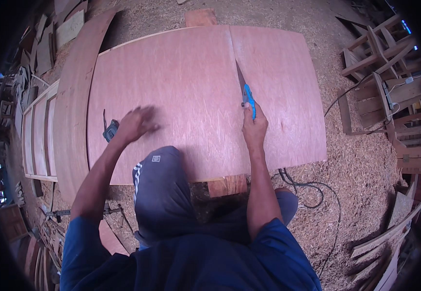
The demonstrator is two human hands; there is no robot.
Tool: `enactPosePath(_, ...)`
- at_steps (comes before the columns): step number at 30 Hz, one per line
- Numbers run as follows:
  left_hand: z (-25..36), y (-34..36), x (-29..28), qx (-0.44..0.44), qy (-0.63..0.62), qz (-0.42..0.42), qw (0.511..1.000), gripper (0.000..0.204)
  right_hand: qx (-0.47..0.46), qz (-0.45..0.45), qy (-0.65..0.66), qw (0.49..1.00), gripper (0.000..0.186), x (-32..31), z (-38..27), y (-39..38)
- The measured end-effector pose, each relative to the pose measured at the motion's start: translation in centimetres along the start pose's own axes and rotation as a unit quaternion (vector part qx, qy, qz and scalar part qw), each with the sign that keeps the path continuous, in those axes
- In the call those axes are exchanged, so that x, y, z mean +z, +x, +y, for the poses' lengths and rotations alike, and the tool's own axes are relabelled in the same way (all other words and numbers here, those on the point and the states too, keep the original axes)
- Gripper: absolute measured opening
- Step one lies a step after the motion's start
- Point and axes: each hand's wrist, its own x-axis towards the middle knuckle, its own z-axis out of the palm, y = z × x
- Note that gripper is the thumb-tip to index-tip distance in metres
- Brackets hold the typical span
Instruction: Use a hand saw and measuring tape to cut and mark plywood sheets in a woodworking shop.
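My right hand is closed around the blue handle of a handsaw. The saw's narrow dark blade points away from me, its tip at a line running in from the far edge of a reddish plywood sheet. Pale dust lies along that line. Over the sheet's left part is my left hand, its fingers smeared by motion, so I cannot see whether they hold anything. A dark tape measure rests on the sheet just left of that hand. My bent left knee is on the near edge.
Another curved plywood sheet lies across the left end, over a slatted wooden frame. Wood blocks show under the plywood. Black cable loops over the shavings at right. Wooden frames and offcuts stand farther right.
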Motion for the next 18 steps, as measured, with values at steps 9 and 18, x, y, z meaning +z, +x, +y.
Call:
enactPosePath(9, 21.4, 18.3, 4.0, -0.146, -0.112, -0.063, 0.981, 0.155, 0.013, -0.019, -0.014, 1.000, 0.033, -1.2, 3.9, 1.4)
enactPosePath(18, 21.3, 19.1, 4.5, -0.149, -0.123, -0.066, 0.979, 0.153, 0.113, -0.028, -0.056, 0.992, 0.033, -6.3, -10.0, -3.0)
